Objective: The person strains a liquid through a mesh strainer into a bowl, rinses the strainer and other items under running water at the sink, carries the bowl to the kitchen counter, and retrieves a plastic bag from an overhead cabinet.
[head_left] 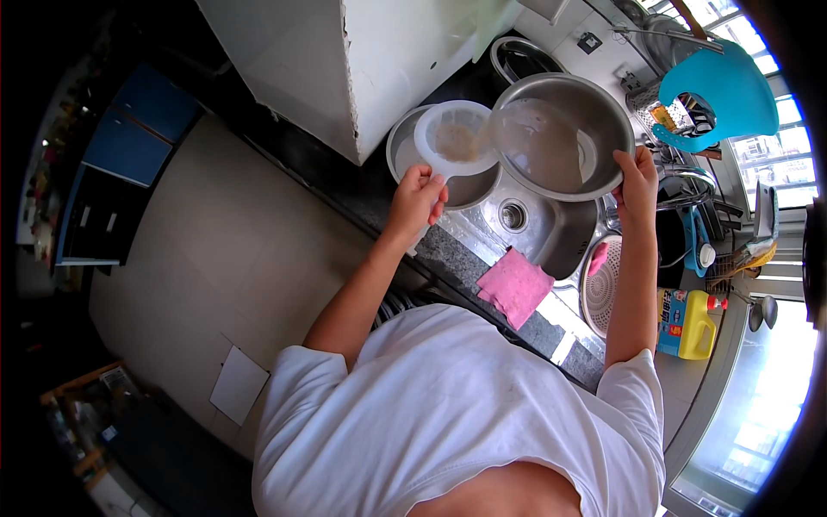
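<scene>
My left hand (419, 203) is closed round the handle of a white strainer (455, 138), which is over a steel bowl (403, 153) at the sink. Some brownish matter lies in the strainer. With my right hand (636, 183) I grip the rim of a large steel basin (613, 112), tilted towards the strainer. Cloudy liquid is in the basin, and its far lip is at the strainer's edge. Below the basin the steel sink (564, 234) shows its drain.
A pink cloth (515, 287) lies on the counter's front edge. Beside the sink stand a perforated colander (600, 289) and a yellow detergent bottle (698, 327). A turquoise item (732, 90) hangs by the window. The faucet (689, 179) is right of the basin.
</scene>
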`<state>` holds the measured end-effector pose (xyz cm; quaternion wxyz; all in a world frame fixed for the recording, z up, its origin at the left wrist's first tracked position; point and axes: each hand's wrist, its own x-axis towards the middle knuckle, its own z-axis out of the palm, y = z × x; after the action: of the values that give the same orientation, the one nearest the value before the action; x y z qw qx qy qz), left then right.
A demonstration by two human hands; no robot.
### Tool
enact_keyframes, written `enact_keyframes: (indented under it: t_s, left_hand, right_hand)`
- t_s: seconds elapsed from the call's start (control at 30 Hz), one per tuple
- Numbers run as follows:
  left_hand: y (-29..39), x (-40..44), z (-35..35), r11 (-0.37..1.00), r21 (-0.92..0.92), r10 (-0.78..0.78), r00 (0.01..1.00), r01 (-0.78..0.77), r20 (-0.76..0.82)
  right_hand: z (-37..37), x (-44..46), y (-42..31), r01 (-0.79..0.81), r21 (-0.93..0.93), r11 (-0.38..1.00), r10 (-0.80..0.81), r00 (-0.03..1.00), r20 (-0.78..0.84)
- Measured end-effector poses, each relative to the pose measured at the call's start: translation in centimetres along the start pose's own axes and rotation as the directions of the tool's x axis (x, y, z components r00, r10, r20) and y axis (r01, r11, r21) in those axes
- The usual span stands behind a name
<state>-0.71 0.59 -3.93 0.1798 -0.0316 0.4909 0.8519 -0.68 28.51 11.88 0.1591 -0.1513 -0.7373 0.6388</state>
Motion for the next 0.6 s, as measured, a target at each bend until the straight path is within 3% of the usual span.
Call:
enact_keyframes:
  t_s: [0.33,0.6]
  left_hand:
    - [1.1,-0.6,0.2,0.997,-0.046,-0.063,0.997,0.065,0.032]
    - [1.9,-1.2,0.2,0.969,0.248,-0.011,1.000,0.012,-0.007]
  right_hand:
    - [0.1,0.0,-0.2,0.011,0.011,1.000,-0.011,1.000,-0.007]
    - [0.0,-0.1,-0.3,0.009,-0.023,1.000,-0.009,1.000,-0.009]
